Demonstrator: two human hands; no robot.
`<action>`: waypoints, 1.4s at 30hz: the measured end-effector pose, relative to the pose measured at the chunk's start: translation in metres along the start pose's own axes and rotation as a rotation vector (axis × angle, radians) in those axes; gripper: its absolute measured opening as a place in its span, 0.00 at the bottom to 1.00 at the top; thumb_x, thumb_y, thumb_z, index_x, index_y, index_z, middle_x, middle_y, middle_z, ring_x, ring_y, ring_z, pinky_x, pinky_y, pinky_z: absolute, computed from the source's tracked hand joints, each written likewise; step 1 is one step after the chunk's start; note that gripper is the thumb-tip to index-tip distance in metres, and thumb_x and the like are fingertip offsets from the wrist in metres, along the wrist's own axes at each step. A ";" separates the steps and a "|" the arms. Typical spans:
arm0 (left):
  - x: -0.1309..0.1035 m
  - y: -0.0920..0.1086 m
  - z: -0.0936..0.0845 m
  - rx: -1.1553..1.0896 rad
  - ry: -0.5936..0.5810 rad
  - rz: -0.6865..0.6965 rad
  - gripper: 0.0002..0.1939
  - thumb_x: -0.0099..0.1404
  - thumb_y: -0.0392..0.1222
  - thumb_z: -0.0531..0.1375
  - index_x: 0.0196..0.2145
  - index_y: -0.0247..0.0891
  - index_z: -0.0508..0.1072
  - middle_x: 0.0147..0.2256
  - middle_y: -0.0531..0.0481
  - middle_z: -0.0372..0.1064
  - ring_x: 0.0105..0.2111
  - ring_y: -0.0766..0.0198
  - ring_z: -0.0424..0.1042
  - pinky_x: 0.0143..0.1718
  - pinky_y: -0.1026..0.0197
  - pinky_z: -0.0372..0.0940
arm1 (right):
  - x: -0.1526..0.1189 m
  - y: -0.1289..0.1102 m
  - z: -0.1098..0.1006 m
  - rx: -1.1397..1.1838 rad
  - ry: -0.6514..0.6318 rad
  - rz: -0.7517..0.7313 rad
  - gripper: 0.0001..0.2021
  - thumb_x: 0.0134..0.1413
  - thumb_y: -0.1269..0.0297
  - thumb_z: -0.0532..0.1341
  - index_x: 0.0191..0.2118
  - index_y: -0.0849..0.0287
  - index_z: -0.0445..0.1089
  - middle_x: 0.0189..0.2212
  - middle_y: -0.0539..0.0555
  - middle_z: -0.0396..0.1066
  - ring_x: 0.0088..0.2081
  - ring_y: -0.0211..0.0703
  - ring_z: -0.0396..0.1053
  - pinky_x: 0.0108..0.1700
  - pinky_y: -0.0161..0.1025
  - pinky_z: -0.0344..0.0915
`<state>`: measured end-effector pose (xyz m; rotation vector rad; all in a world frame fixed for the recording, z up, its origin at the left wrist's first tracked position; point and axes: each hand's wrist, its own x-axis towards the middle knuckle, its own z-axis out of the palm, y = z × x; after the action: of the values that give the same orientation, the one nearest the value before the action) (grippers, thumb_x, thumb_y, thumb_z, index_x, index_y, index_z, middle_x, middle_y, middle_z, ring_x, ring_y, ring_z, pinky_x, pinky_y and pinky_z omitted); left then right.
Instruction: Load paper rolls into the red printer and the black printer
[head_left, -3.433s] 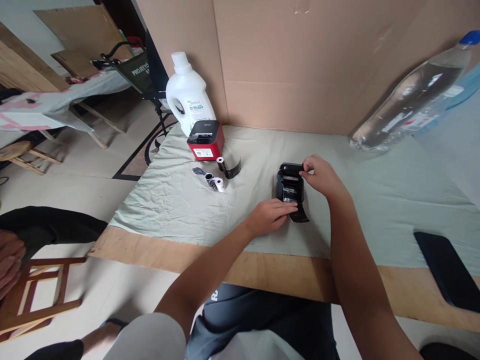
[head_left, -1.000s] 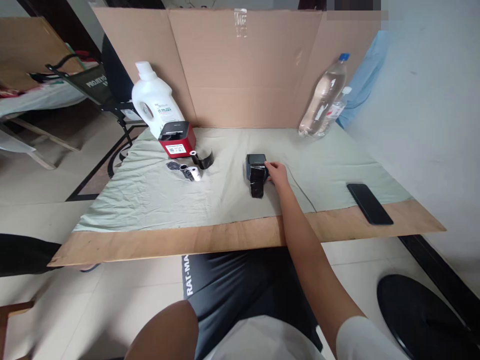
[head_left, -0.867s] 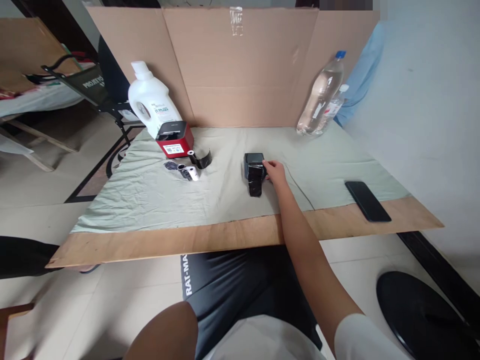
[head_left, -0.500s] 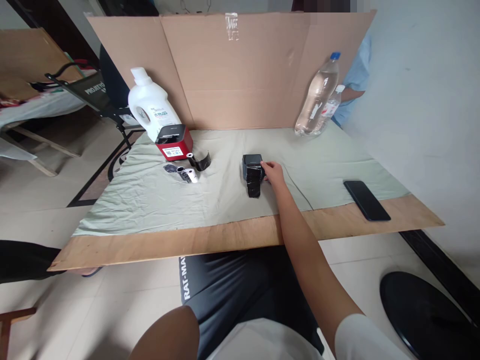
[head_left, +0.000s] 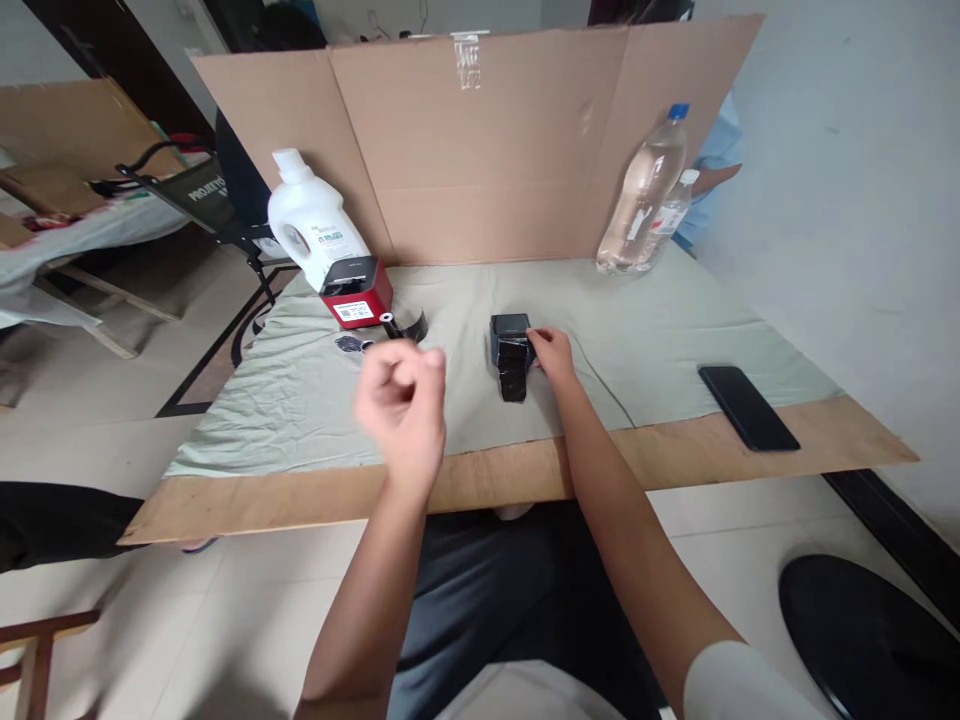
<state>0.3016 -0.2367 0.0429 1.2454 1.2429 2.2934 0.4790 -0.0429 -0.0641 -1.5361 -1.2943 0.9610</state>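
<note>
A small dark box-shaped printer [head_left: 510,325] stands mid-table on the green cloth. A strip of black paper [head_left: 513,375] hangs from its front. My right hand [head_left: 551,352] grips the printer's right side with the fingertips. My left hand [head_left: 401,405] is raised over the cloth to the left, curled in a loose fist and slightly blurred; I see nothing in it. Behind it lies a small roll with a black paper tail [head_left: 414,326], beside a red and black printer [head_left: 360,293]. Other small rolls there are mostly hidden by my left hand.
A white detergent jug [head_left: 315,220] leans at the back left. Two clear bottles [head_left: 645,190] stand back right, before a cardboard screen [head_left: 487,150]. A black phone [head_left: 748,408] lies near the right front edge. A thin cable [head_left: 604,380] runs right of the printer. Someone's blue sleeve [head_left: 718,135] shows behind.
My left hand has come up from below the table edge and now hovers left of the dark printer, in front of the rolls. The right hand keeps its grip. The view has shifted slightly.
</note>
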 end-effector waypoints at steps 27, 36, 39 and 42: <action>0.034 -0.188 0.214 0.841 -1.085 0.088 0.39 0.68 0.46 0.67 0.72 0.35 0.63 0.62 0.36 0.76 0.63 0.48 0.74 0.71 0.48 0.54 | 0.101 -0.014 -0.112 -0.156 0.049 -0.292 0.36 0.68 0.27 0.47 0.43 0.55 0.76 0.48 0.61 0.81 0.57 0.57 0.73 0.64 0.48 0.66; 0.002 -0.232 0.349 0.817 -1.238 0.137 0.32 0.72 0.51 0.63 0.68 0.36 0.65 0.58 0.36 0.78 0.61 0.47 0.75 0.63 0.49 0.59 | 0.197 0.052 -0.203 -0.172 0.172 -0.332 0.40 0.67 0.26 0.44 0.47 0.60 0.76 0.52 0.65 0.79 0.56 0.56 0.73 0.66 0.56 0.65; -0.007 -0.242 0.370 0.810 -1.253 0.150 0.35 0.72 0.52 0.64 0.70 0.34 0.63 0.58 0.34 0.79 0.61 0.46 0.75 0.62 0.49 0.59 | 0.210 0.067 -0.216 -0.178 0.191 -0.313 0.39 0.67 0.27 0.46 0.46 0.60 0.77 0.50 0.64 0.79 0.55 0.57 0.74 0.65 0.57 0.65; -0.014 -0.251 0.386 0.802 -1.263 0.158 0.34 0.72 0.53 0.64 0.68 0.32 0.65 0.57 0.33 0.79 0.60 0.46 0.75 0.62 0.48 0.58 | 0.220 0.079 -0.226 -0.219 0.238 -0.356 0.38 0.68 0.29 0.45 0.47 0.58 0.77 0.47 0.62 0.79 0.53 0.55 0.74 0.64 0.57 0.67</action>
<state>0.5691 0.1257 -0.0560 2.4489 1.4450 0.5350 0.7500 0.1372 -0.0734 -1.4636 -1.4700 0.4094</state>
